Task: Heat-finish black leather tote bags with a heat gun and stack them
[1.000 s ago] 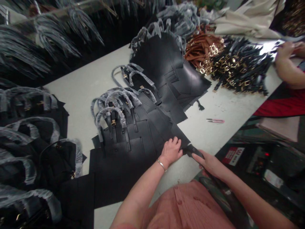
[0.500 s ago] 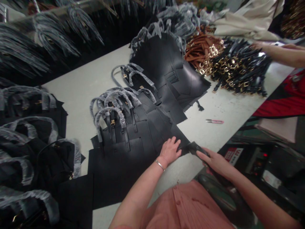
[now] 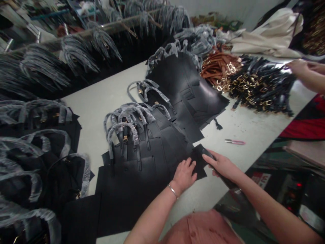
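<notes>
My left hand [image 3: 184, 174], with a bangle at the wrist, lies flat on the black bag panels [image 3: 142, 189], fingers out and a little apart. To its right, my right hand [image 3: 220, 164] is closed round a long black strip-like thing [image 3: 201, 152]. The flat squared end of this thing lies over the right edge of the panels, and its other end runs down below my wrist, where I cannot make it out. Plastic-wrapped bag handles [image 3: 124, 128] with small gold fittings stand up on the panels at their far left side.
Pink-handled thread snips [image 3: 235, 142] lie on the pale table [image 3: 93, 101]. Brown straps [image 3: 218, 66] and black buckled straps [image 3: 261, 84] are heaped at the back right, by another person's hand [image 3: 299, 69]. More wrapped-handle bags [image 3: 50, 149] fill the left side.
My right hand has moved slightly up and left with the black strip-like thing, whose end now lies further over the panels. My left hand stays on the panels. The camera view has shifted.
</notes>
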Tool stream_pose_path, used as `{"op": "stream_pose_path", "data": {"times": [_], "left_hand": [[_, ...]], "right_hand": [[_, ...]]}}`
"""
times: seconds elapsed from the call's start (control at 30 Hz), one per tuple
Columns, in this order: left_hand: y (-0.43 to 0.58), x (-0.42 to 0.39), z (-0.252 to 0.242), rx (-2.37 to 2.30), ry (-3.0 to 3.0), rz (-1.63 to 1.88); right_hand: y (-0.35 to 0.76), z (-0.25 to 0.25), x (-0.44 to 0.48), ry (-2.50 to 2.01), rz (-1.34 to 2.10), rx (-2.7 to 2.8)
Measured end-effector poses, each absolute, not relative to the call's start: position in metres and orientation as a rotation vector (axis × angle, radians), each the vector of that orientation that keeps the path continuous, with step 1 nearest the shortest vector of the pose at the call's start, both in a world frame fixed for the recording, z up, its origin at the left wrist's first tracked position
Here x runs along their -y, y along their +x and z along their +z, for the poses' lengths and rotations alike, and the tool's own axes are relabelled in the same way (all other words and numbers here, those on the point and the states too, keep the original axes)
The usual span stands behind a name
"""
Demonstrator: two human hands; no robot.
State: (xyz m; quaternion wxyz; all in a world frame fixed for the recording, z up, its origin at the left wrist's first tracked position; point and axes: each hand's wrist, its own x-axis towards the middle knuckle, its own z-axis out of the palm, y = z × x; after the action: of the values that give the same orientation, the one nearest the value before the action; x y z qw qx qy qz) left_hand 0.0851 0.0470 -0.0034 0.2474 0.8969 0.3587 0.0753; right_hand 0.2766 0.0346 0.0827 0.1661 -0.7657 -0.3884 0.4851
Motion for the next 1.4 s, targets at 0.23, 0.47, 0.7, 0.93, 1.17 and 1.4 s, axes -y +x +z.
{"op": "stream_pose_path", "data": {"times": [0.23,0.47,0.7,0.93,1.17,1.4], "left_hand": [[0.027,-0.088,0.014,-1.193,2.543,0.35],[-0.009,-0.106,0.015,-1.556,2.532,0.203],[-0.001,-0.102,0.018,-1.565,2.429,0.208],[0.018,-0.084,0.009,-1.562,2.328,0.267],[0.034,-0.074,0.008,-1.549,2.277,0.315],[0.039,-0.076,0.001,-1.514,2.297,0.287]], "right_hand": [[0.267,0.07,-0.099,-2.051,1.581,1.142],[0.256,0.066,-0.134,-2.124,1.411,1.219],[0.239,0.091,-0.148,-2.08,1.457,1.395],[0.188,0.082,-0.167,-1.869,1.724,1.595],[0.164,0.081,-0.18,-1.829,1.616,1.717],[0.129,0.073,-0.178,-1.719,1.393,2.039]]}}
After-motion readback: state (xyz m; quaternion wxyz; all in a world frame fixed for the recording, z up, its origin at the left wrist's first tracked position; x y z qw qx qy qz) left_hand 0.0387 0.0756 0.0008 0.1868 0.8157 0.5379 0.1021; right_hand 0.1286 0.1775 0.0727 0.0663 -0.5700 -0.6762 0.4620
